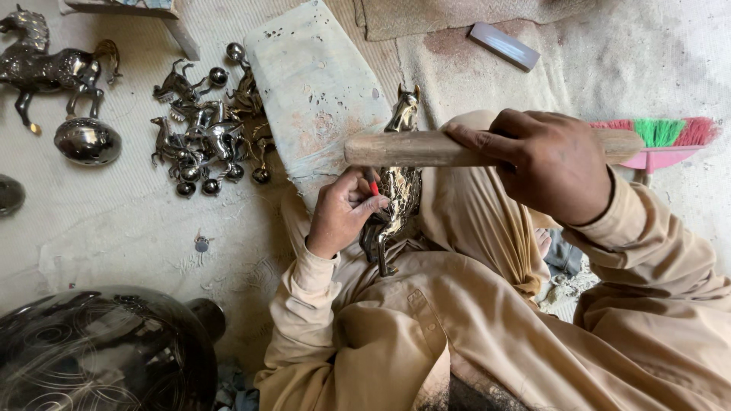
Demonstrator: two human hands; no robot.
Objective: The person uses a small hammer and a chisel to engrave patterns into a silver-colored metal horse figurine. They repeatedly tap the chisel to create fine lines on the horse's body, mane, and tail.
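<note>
The person sits on a floor (122, 221) spread with pale, worn, dusty cloth. The right hand (550, 164) is closed around a wooden mallet (426, 148), held level above the lap. The left hand (343, 213) pinches a slim red-tipped tool (374, 186) against a brass horse figure (396, 194) that stands propped on the knee, head pointing away. Behind it lies a pale, stained slab (312, 76). To the left sit a heap of small dark metal horses (209, 125), a larger horse statue (49, 65), a polished ball (87, 141) and a big engraved dark pot (99, 354). A pink broom with green and red bristles (662, 137) lies at the right
</note>
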